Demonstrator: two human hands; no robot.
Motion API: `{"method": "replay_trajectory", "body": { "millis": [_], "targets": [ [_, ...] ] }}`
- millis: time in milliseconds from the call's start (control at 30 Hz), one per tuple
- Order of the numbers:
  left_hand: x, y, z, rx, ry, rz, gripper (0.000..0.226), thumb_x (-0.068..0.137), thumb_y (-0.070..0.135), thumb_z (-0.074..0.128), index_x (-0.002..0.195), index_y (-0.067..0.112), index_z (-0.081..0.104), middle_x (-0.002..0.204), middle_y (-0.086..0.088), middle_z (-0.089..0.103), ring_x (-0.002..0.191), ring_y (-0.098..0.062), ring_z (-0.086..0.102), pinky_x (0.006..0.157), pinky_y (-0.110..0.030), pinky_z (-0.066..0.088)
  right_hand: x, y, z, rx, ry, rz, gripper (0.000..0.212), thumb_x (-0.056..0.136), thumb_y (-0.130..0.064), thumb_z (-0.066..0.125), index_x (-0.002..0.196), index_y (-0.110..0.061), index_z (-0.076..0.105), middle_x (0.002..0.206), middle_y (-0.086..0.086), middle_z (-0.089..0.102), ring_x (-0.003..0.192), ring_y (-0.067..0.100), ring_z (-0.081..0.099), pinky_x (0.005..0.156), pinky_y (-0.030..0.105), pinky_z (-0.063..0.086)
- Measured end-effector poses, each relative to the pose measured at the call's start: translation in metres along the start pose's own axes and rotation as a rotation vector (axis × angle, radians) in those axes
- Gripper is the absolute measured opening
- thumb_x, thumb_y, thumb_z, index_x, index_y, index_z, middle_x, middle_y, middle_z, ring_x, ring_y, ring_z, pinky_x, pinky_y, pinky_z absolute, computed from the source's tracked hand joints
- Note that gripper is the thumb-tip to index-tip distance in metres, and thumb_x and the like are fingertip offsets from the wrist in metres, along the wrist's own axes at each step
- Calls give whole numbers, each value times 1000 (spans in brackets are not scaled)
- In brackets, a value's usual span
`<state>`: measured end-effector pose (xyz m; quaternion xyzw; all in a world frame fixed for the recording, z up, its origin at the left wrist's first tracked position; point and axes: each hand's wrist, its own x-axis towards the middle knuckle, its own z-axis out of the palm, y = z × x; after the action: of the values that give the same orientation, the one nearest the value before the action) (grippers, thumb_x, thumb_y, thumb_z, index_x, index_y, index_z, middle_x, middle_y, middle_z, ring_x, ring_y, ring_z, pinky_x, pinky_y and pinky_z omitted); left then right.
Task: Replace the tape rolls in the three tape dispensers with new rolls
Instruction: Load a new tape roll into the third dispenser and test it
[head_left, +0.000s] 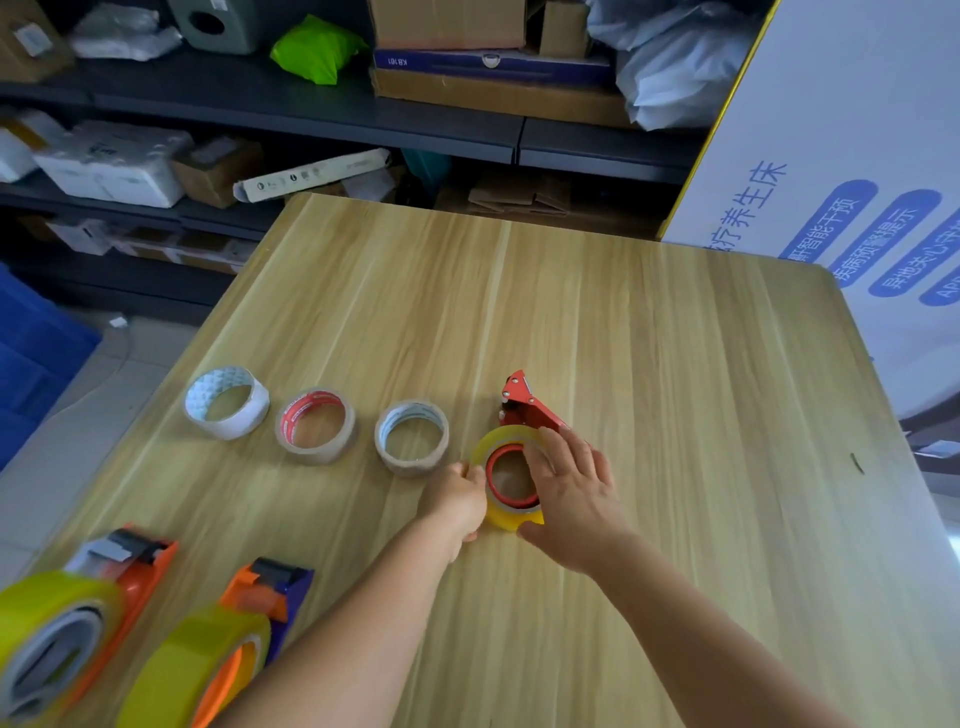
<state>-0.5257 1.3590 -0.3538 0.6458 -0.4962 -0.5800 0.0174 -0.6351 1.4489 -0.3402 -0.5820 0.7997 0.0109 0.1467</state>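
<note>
Tape dispensers number three; the red dispenser (524, 408) lies flat on the tabletop (649, 338) under both hands. The left hand (457, 501) closes its fingers on the near-left rim of the yellow roll (506, 480), while the right hand (571, 488) grips its far and near edges, probably steadying it to work it off the hub. Three new rolls (317, 426) wait beyond the left fingers. No roll label is legible.
</note>
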Motion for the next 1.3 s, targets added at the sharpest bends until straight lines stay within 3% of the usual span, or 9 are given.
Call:
{"method": "replay_trajectory", "body": {
  "millis": [133, 233, 400, 533, 667, 767, 1000, 1200, 1300],
  "targets": [
    [4, -9, 7, 9, 13, 14, 41, 99, 37, 34, 137, 27, 44, 97, -5, 61, 70, -20, 57, 66, -33, 56, 1, -12, 8, -25, 149, -59, 57, 74, -37, 68, 126, -17, 55, 126, 4, 51, 124, 30, 45, 106, 40, 32],
    [2, -11, 9, -56, -25, -8, 43, 99, 35, 33, 141, 28, 39, 115, -7, 63, 81, -21, 58, 67, -32, 54, 4, -21, 19, 2, 27, -60, 44, 90, -37, 54, 128, -16, 46, 122, 1, 57, 120, 25, 47, 108, 35, 24],
    [-4, -21, 10, -122, -89, 34, 45, 98, 18, 32, 139, 31, 45, 100, 2, 65, 79, -18, 60, 78, -33, 54, 3, -16, 27, 83, 58, 1, 30, 91, -14, 50, 121, -15, 49, 110, 1, 64, 108, 23, 52, 100, 25, 29],
    [-13, -30, 8, 16, -4, 260, 35, 93, 12, 48, 123, 27, 58, 114, 0, 62, 91, -16, 60, 73, -25, 48, -3, 2, 18, 339, 82, 31, 35, 83, -14, 56, 118, -14, 56, 106, 1, 64, 104, 26, 52, 90, 29, 37],
    [-22, -26, 6, 53, 66, 552, 24, 87, 16, 64, 108, 26, 61, 110, 2, 61, 91, -4, 57, 73, -7, 40, -16, 9, -5, 722, 75, 136, 31, 73, -27, 52, 99, -16, 62, 75, -7, 57, 68, 12, 53, 57, 15, 36],
    [-29, -17, 5, 111, 54, 675, 21, 83, 23, 69, 102, 27, 61, 108, 5, 56, 92, 4, 52, 77, -1, 37, -27, 14, -14, 868, 93, 237, 31, 69, -35, 45, 85, -15, 61, 64, -5, 51, 56, 11, 46, 52, 23, 36],
    [-40, -4, 8, 217, -102, 692, 41, 79, 25, 74, 118, 26, 61, 116, 6, 57, 103, -3, 56, 78, 1, 36, -45, 21, -11, 1007, 80, 356, 38, 71, -37, 44, 82, -8, 65, 68, 0, 57, 64, 15, 51, 61, 31, 42],
    [-47, 7, 11, 290, -6, 689, 13, 80, 29, 72, 91, 25, 72, 99, 7, 68, 91, -8, 63, 75, -12, 44, -54, 24, -15, 1015, 60, 376, 37, 69, -38, 47, 90, -15, 65, 75, 4, 61, 69, 18, 55, 66, 34, 48],
    [-49, 15, 12, 314, 12, 693, 7, 82, 26, 70, 82, 20, 73, 86, 6, 72, 84, -10, 65, 75, -21, 46, -57, 22, -20, 970, 41, 349, 36, 76, -38, 59, 110, -25, 58, 85, -2, 67, 70, 12, 61, 62, 24, 50]
  ]
}}
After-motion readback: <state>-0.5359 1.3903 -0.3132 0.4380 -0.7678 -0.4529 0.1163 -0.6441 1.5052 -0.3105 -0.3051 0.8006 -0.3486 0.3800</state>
